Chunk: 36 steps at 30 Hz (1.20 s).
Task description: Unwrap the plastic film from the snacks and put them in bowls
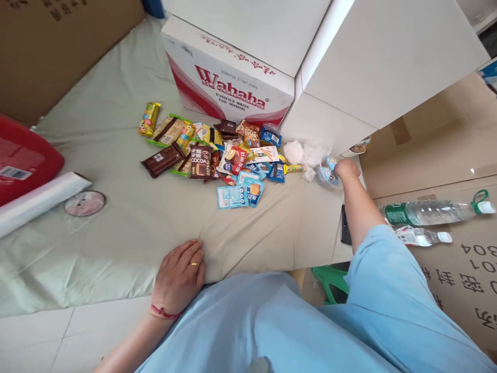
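My left hand (180,274) lies flat on the pale green cloth (128,248) at the front edge, holding nothing. Far to the right, my right hand (347,168) is closed on a clear plastic packet with blue and white print (328,173); its fingertips are partly hidden. Crumpled clear plastic bags (306,154) lie just left of it. A pile of wrapped snacks spreads leftward, with a cocoa packet (201,161), a dark brown bar (163,159), a red and white packet (234,158) and light blue sachets (233,197) among them.
Behind the snacks stands a Wahaha water carton (233,85) beside white boxes (373,57). To the left are a red container (27,155), a plastic-film roll (42,202) and a round clear item (85,203). Bottles (435,212) lie right; a green stool (330,282) is below.
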{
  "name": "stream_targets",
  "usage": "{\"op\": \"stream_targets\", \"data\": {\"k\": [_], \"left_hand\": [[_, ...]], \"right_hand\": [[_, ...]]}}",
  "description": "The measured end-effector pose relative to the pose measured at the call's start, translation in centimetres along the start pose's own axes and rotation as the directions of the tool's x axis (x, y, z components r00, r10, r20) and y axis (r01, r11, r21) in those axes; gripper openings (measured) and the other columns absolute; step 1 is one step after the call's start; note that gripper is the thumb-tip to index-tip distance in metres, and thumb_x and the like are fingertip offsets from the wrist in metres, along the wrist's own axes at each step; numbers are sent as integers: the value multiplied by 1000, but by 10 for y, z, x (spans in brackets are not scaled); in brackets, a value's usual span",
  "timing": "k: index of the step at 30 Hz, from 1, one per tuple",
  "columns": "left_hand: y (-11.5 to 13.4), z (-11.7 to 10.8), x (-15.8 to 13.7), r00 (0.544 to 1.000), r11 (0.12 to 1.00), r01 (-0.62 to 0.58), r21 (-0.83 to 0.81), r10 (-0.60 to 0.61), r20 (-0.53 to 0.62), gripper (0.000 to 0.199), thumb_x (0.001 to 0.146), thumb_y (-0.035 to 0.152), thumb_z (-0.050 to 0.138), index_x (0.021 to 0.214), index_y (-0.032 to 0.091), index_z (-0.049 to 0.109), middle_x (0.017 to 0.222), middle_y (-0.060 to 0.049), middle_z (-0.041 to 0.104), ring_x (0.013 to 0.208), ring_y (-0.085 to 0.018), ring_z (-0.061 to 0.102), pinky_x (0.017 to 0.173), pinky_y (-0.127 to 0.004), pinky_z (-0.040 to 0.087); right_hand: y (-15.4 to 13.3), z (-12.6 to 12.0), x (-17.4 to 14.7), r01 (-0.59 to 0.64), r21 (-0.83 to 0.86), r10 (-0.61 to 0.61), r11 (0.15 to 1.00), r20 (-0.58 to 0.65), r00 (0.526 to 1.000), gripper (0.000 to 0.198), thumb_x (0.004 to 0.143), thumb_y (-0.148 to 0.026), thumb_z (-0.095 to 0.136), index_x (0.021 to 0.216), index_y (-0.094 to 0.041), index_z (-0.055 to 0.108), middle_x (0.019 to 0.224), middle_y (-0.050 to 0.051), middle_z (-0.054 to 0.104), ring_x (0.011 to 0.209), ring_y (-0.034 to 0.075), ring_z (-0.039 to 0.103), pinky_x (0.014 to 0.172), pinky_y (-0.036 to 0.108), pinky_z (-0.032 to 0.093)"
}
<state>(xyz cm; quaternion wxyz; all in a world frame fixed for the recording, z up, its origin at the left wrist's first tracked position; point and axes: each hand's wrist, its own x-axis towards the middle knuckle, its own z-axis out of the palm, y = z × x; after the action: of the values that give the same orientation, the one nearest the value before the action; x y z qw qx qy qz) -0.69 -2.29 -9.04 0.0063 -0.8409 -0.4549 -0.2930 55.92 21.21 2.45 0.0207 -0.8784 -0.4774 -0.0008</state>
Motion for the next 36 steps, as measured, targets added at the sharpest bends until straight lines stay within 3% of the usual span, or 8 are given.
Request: {"op": "stream_targets", "data": {"k": [4,8,12,17,21,27,32,36], "left_hand": [[1,0,-1,1000,1000,4,-10,-4,-2,28,85,8,62,111,19,64,115,-13,77,114,-32,72,96,-45,55],[1,1,-4,999,999,31,-29,-32,-18,32,85,8,62,113,21,66,118,-12,77,116,-30,71,98,-44,54],[1,3,-6,998,997,53,-60,-54,-17,34,84,9,61,115,22,68,120,-12,77,118,-30,70,99,-44,53],[2,3,-4,998,997,54,-49,-55,-22,27,86,8,60,108,20,68,119,-12,77,118,-29,70,98,-44,53],[4,-3,-3,984,965,159,-210,-173,-49,23,88,9,56,102,21,69,114,-11,75,116,-28,68,99,-45,54],[29,-10,25,899,695,414,-587,-414,145,19,97,22,51,102,22,70,100,-7,71,84,-17,67,74,-31,56],[58,29,89,840,393,540,-744,-295,455,33,91,46,66,111,19,65,106,-6,72,73,-14,63,66,-28,52],[64,71,126,837,199,547,-814,-162,523,39,80,49,78,99,18,65,98,-6,71,78,-16,63,73,-31,53]], "right_hand": [[-9,-31,-4,-105,-81,94,991,-133,987,32,87,-23,61,112,-11,77,116,27,71,108,34,66,88,46,52],[-30,-48,-30,167,-33,-169,985,-311,935,41,92,-20,46,123,-18,74,122,18,72,109,29,65,90,40,49],[-56,-28,-67,381,47,-376,923,-91,922,36,93,-22,49,116,-17,76,105,13,77,97,25,67,86,34,49],[-73,20,-108,280,-44,-273,959,123,954,26,89,-24,65,113,-18,73,120,18,71,110,29,64,89,36,47],[-71,44,-139,74,461,-123,884,78,989,13,89,-25,60,92,-16,69,106,17,69,106,28,62,88,36,46],[-76,63,-228,-64,780,-117,622,173,978,39,81,-55,58,95,-19,63,76,1,63,60,14,52,58,28,44],[-102,68,-309,-245,944,-219,221,293,931,38,71,-53,73,90,-21,66,70,-4,59,52,10,42,52,24,37],[-111,65,-333,-212,957,-271,198,262,926,29,78,-46,75,93,-22,70,73,-3,62,58,11,45,55,25,38]]}}
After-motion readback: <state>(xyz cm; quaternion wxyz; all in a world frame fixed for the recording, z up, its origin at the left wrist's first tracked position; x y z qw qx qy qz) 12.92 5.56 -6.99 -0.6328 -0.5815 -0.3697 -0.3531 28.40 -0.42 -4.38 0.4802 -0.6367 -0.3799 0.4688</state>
